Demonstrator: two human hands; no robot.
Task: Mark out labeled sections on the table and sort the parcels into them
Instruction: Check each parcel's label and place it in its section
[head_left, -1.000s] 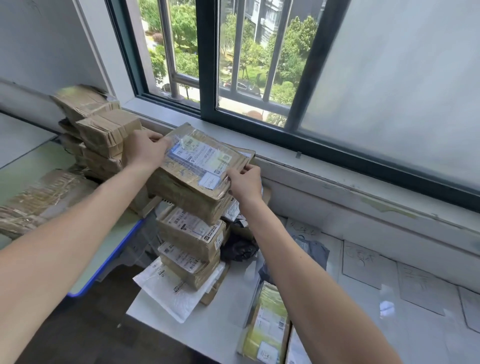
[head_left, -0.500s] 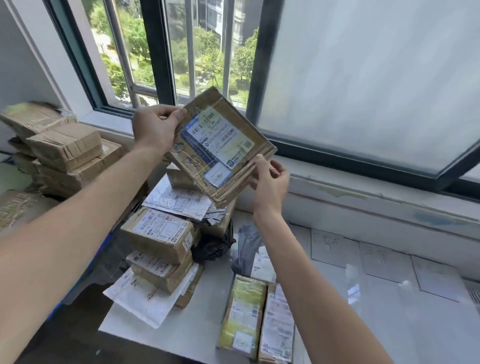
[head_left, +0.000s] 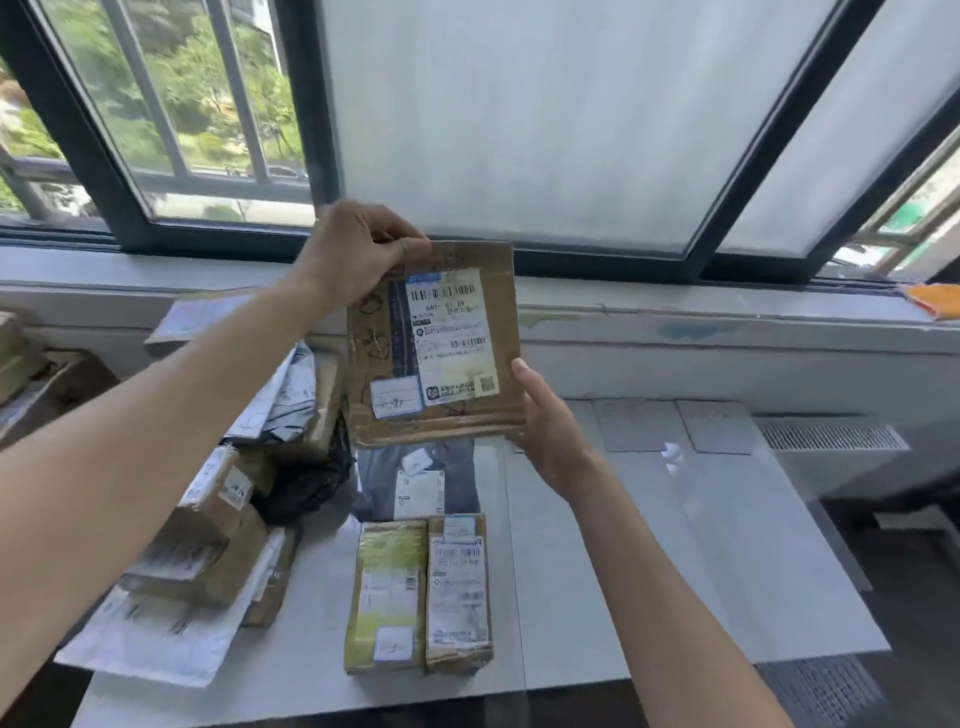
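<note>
The left hand (head_left: 358, 254) pinched the top-left corner of a flat cardboard parcel (head_left: 434, 343), thumb and fingers clamped on the edge; the right hand (head_left: 550, 431) cupped its lower-right corner from behind, w/ only the thumb tip showing at the right edge. Both hands were closed on the parcel, which was held up in the air above the table (head_left: 649, 571), well clear of everything on it, in front of the window sill.

Progress, as a judgement: sections seemed marked already. Paper labels (head_left: 639, 423) lay in a row along the table's far edge, w/ faint writing I couldn't read, and pale dividing lines ran front to back. Sorting looked barely begun: two boxes, a yellow-green box (head_left: 387, 592) and a taped brown box (head_left: 457, 592), lay touching side by side in one strip, a grey mailer bag (head_left: 415, 483) just behind them. The sections to the right held nothing. An unsorted heap (head_left: 223, 519) of boxes and bags was piled at the table's left end, so most of the job was left.

The parcel's broad face w/ the shipping label (head_left: 449, 338) faced the camera, roughly upright, print the right way up. Nearly square; its slightly longer axis ran about vertical, leaning a touch left at the top
</note>
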